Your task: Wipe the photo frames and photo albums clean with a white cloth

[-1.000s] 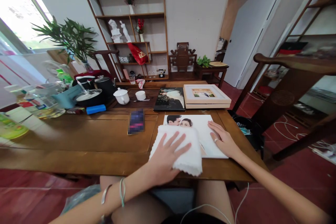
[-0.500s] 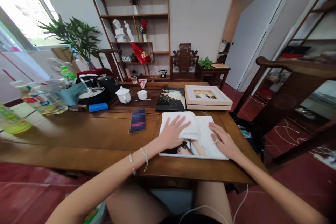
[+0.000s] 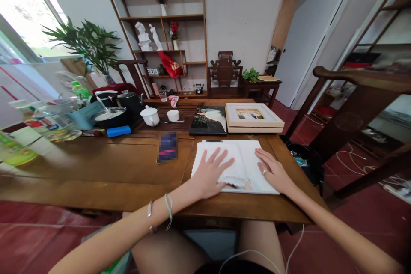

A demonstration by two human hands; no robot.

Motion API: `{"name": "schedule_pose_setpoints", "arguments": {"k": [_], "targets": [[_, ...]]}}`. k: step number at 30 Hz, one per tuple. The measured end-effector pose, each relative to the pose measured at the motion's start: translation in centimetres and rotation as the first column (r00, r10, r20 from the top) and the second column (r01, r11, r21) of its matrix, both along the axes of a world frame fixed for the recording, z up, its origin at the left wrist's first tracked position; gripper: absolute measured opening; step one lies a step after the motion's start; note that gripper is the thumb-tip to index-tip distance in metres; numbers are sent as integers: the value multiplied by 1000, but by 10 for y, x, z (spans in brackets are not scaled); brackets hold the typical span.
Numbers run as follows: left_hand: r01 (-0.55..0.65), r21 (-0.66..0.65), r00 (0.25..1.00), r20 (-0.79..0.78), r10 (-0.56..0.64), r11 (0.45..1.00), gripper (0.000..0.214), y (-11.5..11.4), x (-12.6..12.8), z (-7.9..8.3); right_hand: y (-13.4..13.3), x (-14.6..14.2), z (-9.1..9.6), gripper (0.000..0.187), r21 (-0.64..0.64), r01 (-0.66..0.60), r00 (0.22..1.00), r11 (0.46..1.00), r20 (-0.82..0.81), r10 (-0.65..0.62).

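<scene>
A white cloth [image 3: 236, 160] lies spread over a photo panel [image 3: 255, 186] at the near edge of the wooden table. My left hand [image 3: 210, 175] presses flat on the cloth with its fingers apart, holding nothing. Most of the panel's picture is hidden under the cloth and the hand. On the panel's right side rests my right hand [image 3: 274, 171], open, its fingers stretched out and a ring on one finger. Just beyond the cloth are a dark photo panel [image 3: 208, 120] and a pale framed picture [image 3: 253, 117] stacked on another frame.
A phone with a blurred screen [image 3: 168, 147] lies left of the panel. Farther back stand a white lidded bowl [image 3: 150, 116], a white cup [image 3: 173, 115] and a black pan [image 3: 110, 116]. Bottles [image 3: 53, 126] crowd the left side. A wooden chair [image 3: 349, 115] stands at the right.
My left hand has slid the cloth toward me and slightly left, covering more of the panel's picture and baring a dark strip at its far edge. My right hand stays put.
</scene>
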State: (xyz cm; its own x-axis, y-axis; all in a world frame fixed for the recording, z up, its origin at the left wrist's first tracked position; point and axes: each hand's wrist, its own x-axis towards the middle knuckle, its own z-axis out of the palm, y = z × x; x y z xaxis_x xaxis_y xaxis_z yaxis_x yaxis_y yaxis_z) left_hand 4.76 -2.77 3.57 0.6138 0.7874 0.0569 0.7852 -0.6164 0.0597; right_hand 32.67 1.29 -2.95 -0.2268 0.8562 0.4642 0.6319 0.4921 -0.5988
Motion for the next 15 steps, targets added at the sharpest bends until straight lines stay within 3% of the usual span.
{"name": "schedule_pose_setpoints", "arguments": {"k": [4, 7, 10, 15], "targets": [[85, -41, 996, 21, -84, 996, 88, -48, 2, -4, 1, 1, -1, 40, 4, -9, 1000, 1000, 6, 9], [114, -49, 993, 36, -113, 992, 92, -57, 4, -4, 1, 1, -1, 41, 9, -5, 1000, 1000, 22, 5], [87, -54, 996, 40, -85, 995, 85, -37, 8, 0, 1, 1, -1, 41, 14, -7, 999, 1000, 43, 6], [1, -33, 1000, 4, -1, 999, 70, 29, 19, 9, 1, 2, 0, 41, 13, 0, 999, 1000, 48, 0]]}}
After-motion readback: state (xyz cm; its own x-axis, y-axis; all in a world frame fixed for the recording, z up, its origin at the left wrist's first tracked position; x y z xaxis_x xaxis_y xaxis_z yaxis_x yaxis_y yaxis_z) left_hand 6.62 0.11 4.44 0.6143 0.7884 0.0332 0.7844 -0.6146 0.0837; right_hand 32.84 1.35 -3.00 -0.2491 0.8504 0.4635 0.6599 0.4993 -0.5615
